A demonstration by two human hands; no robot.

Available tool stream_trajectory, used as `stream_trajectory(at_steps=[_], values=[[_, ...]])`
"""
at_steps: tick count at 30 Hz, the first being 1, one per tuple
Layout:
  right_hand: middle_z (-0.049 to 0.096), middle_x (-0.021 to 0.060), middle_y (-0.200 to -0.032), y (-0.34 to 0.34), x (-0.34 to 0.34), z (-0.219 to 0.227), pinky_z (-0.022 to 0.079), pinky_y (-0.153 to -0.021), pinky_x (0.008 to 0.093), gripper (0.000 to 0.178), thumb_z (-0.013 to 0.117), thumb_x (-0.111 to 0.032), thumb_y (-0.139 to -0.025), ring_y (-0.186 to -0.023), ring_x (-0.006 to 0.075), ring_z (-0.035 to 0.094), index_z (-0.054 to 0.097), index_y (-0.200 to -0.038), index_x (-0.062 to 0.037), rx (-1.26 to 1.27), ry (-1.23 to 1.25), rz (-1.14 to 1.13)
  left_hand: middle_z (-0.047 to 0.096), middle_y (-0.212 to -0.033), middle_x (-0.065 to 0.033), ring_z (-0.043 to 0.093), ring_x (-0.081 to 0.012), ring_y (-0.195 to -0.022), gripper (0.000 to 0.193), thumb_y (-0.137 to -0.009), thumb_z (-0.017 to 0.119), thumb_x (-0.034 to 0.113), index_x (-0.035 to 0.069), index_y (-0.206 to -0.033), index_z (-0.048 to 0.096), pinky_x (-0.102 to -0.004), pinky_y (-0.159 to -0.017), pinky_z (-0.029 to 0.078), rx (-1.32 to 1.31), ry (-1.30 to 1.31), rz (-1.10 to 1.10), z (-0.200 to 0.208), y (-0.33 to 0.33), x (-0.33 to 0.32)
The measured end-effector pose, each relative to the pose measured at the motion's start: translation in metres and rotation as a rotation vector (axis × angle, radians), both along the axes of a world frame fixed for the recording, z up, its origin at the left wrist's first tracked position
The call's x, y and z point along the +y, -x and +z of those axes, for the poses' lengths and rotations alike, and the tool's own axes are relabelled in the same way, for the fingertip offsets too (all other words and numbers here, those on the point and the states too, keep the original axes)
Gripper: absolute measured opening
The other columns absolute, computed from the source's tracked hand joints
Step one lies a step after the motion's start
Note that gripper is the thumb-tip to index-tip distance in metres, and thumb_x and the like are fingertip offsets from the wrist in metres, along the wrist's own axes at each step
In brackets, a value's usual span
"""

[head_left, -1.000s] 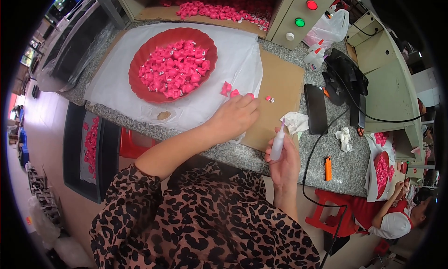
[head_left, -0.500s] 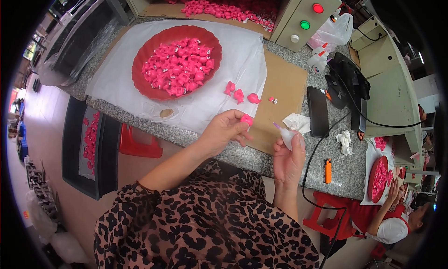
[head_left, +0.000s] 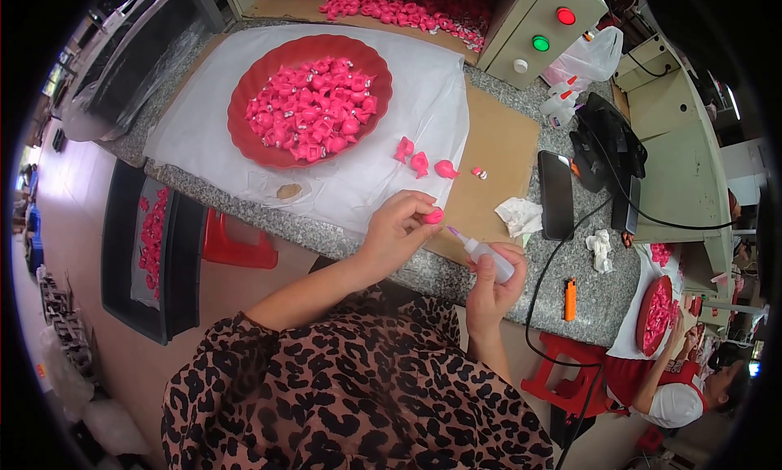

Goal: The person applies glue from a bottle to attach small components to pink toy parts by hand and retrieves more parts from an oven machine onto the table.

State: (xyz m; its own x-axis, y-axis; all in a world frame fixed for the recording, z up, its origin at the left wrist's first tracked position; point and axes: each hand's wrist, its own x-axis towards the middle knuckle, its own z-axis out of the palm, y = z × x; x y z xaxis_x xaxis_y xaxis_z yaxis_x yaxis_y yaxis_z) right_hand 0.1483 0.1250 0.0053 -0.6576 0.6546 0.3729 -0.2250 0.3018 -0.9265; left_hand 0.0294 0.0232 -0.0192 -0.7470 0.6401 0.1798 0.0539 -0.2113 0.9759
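Between the fingertips of my left hand [head_left: 399, 230] is a small pink figure piece [head_left: 433, 217]. My right hand [head_left: 495, 287] grips a translucent squeeze bottle [head_left: 491, 261] with a thin purple nozzle. Its tip points at the pink piece and is close to it; whether they touch I cannot tell. Beyond my hands, several loose pink pieces [head_left: 419, 164] lie on the white paper [head_left: 330, 195]. A tiny pink-and-white part [head_left: 479, 173] rests on the cardboard [head_left: 501, 136]. Farther left, a red scalloped bowl [head_left: 244, 136] holds a heap of similar pink pieces.
To the right lie a crumpled tissue [head_left: 519, 217], a black phone [head_left: 555, 195], an orange lighter [head_left: 570, 299] and a black cable [head_left: 533, 295]. A machine with buttons [head_left: 542, 30] stands at the back. A dark bin [head_left: 183, 266] is at left; a co-worker [head_left: 672, 393] sits far right.
The bottle has swung up and left, bringing its nozzle near the pink piece. My left hand still pinches that piece and has barely shifted.
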Motion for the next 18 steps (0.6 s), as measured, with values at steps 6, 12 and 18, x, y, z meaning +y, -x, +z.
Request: stream_trajectory(at_steps=[6,12,18], values=[[0.044,0.0099,-0.090,-0.0019,0.0019,-0.0043,0.044,-0.061,0.0230,0.015,0.050,-0.007,-0.083,-0.069,0.0148,0.052,0.041,-0.092,0.0010,-0.062,-0.204,-0.015,0.044,-0.102,-0.0100,0.053,-0.0092,-0.080,0.014,-0.074,0.057,-0.007,-0.002,-0.085,0.050,-0.0185,-0.064,0.047,0.033,0.016,0.034,-0.0010,-0.0013,-0.0002],[0.044,0.0103,-0.089,-0.0015,0.0020,-0.0053,0.044,-0.062,0.0231,0.015,0.050,-0.006,-0.082,-0.070,0.0147,0.051,0.041,-0.092,0.0013,-0.060,-0.269,-0.011,0.044,-0.102,-0.0102,0.053,-0.0093,-0.079,0.015,-0.074,0.057,-0.006,-0.002,-0.086,0.050,-0.0184,-0.063,0.048,0.068,0.030,0.047,-0.0006,-0.0018,-0.0005],[0.047,0.0132,-0.087,-0.0013,-0.0012,-0.0035,0.041,-0.066,0.0246,0.019,0.057,-0.006,-0.078,-0.075,0.0169,0.047,0.045,-0.090,0.0029,-0.040,-0.166,-0.030,0.044,-0.101,-0.0102,0.054,-0.0094,-0.079,0.014,-0.074,0.058,-0.006,-0.002,-0.086,0.051,-0.0183,-0.063,0.048,0.081,0.025,0.054,-0.0017,-0.0020,-0.0008]])
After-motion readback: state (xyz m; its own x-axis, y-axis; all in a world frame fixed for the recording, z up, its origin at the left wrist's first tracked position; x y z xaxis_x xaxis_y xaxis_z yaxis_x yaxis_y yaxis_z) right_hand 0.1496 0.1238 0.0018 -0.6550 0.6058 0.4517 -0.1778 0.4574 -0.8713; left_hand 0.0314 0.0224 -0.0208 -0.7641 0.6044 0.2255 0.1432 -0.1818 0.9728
